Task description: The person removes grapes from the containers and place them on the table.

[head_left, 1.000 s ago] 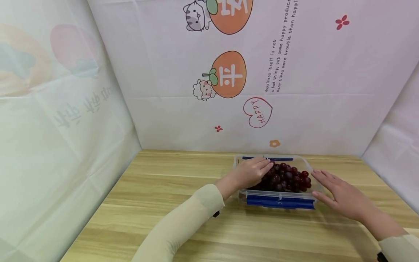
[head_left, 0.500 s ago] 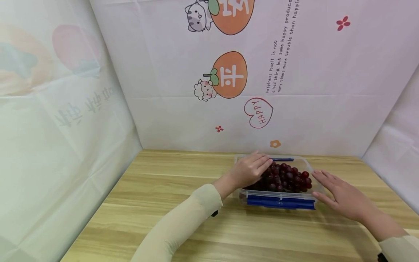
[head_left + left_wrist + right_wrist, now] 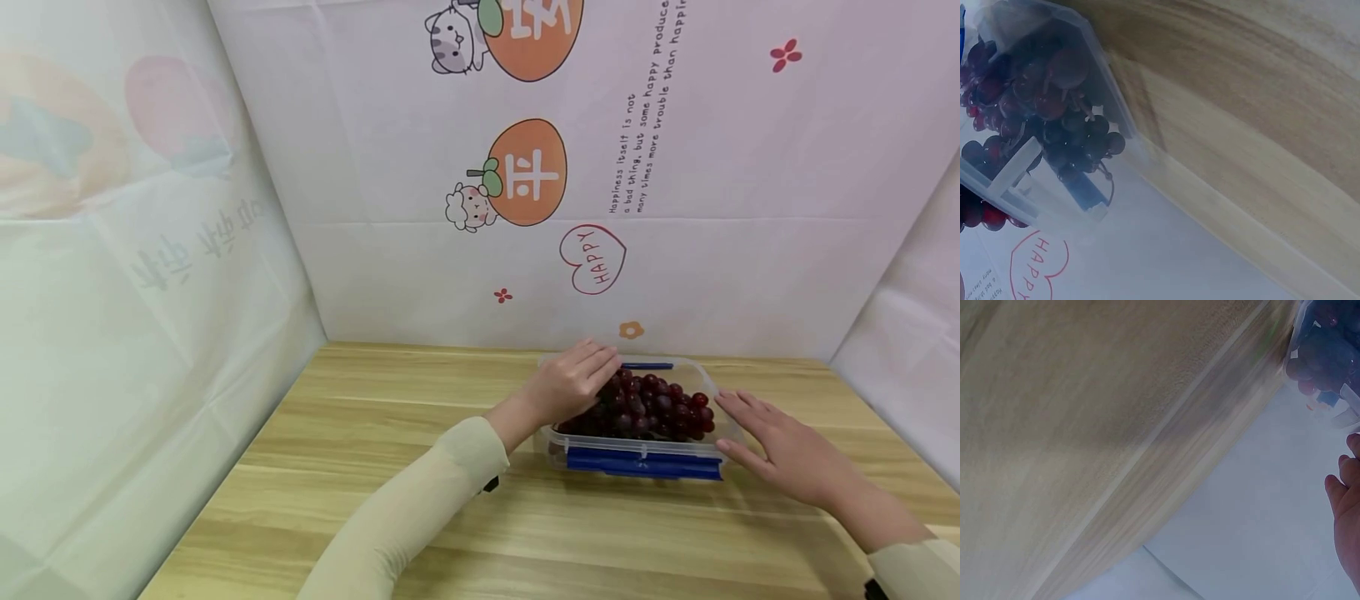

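Note:
A clear plastic food container (image 3: pixel 678 447) with blue side clips (image 3: pixel 643 462) holds a bunch of dark red grapes (image 3: pixel 652 408). My left hand (image 3: pixel 566 387) lies over the container's left end, its fingers extended together above the grapes; its thumb and palm side are hidden. My right hand (image 3: pixel 787 450) rests its straight fingertips against the right end of the container, thumb apart. In the left wrist view the grapes (image 3: pixel 1047 94) show through the clear wall, and a few stand above the rim. The right wrist view catches my right hand (image 3: pixel 1349 506) just below the container (image 3: pixel 1329 356).
The container stands on a wood-grain table (image 3: pixel 390 475) near its back edge. Behind rises a white printed cloth wall (image 3: pixel 405 283), with another cloth wall (image 3: pixel 210 400) on the left.
My left hand has shifted slightly left and its knuckles have risen, so more grapes show beside its fingers. My right hand and the container stay where they were.

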Available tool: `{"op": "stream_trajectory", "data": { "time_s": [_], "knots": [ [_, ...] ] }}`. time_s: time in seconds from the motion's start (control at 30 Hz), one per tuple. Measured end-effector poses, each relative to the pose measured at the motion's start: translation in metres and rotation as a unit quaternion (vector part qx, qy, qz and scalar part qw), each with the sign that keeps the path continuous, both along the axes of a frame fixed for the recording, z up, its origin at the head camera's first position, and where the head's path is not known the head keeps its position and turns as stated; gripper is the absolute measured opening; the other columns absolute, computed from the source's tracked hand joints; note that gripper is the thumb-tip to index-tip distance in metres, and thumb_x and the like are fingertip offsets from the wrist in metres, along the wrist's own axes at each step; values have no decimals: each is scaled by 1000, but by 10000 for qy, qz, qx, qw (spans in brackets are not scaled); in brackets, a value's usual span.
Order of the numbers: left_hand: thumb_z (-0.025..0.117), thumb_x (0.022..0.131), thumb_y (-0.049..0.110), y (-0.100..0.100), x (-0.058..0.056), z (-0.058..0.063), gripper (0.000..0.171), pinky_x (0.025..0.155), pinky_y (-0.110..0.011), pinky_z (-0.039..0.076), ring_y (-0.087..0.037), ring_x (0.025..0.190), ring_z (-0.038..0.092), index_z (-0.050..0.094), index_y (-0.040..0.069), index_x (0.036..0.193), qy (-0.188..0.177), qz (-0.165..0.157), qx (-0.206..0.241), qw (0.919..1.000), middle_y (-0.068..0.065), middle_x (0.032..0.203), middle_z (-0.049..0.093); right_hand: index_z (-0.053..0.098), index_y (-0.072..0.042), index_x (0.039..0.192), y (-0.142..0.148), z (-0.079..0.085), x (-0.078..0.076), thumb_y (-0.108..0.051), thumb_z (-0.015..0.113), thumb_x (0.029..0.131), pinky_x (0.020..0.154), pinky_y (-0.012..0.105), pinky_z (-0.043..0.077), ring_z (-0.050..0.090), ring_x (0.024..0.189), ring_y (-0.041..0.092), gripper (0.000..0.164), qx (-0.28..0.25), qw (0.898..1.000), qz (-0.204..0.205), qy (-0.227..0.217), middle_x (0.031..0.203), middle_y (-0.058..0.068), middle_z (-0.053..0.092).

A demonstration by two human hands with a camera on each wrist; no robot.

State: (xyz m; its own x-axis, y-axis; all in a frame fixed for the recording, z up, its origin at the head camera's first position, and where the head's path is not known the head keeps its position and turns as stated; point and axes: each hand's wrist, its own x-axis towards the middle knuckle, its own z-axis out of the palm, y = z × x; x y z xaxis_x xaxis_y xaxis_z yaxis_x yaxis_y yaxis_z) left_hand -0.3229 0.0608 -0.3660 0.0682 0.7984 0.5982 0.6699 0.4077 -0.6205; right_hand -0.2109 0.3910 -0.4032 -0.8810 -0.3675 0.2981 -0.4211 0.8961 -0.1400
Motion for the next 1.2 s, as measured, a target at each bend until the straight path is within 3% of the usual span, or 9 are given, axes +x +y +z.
{"op": "stream_trajectory", "data": {
  "time_s": [0.4,0.9,1.2],
  "knots": [
    [60,91,18,1,-2,18,36,109,-33,32,-21,117,59,65,3,124,70,10,128,9999,-10,124,64,28,-10,154,0,2,0,-36,60,96,92,71,31,34,128,55,71,33,10000,-8,-50,146,33,33],
    [64,88,21,-3,-1,40,41,106,-33,38,-22,115,60,64,1,124,250,21,436,9987,-10,121,66,30,-10,153,-1,2,0,-38,61,96,91,72,33,35,127,55,71,73,10000,-36,-33,145,33,34],
    [74,84,28,-15,0,54,51,111,-34,28,-24,118,58,64,-1,124,40,15,477,9989,-13,124,64,29,-11,154,-1,1,0,-37,61,96,90,71,33,36,126,56,72,58,10000,-5,8,144,34,35]
  ]
}}
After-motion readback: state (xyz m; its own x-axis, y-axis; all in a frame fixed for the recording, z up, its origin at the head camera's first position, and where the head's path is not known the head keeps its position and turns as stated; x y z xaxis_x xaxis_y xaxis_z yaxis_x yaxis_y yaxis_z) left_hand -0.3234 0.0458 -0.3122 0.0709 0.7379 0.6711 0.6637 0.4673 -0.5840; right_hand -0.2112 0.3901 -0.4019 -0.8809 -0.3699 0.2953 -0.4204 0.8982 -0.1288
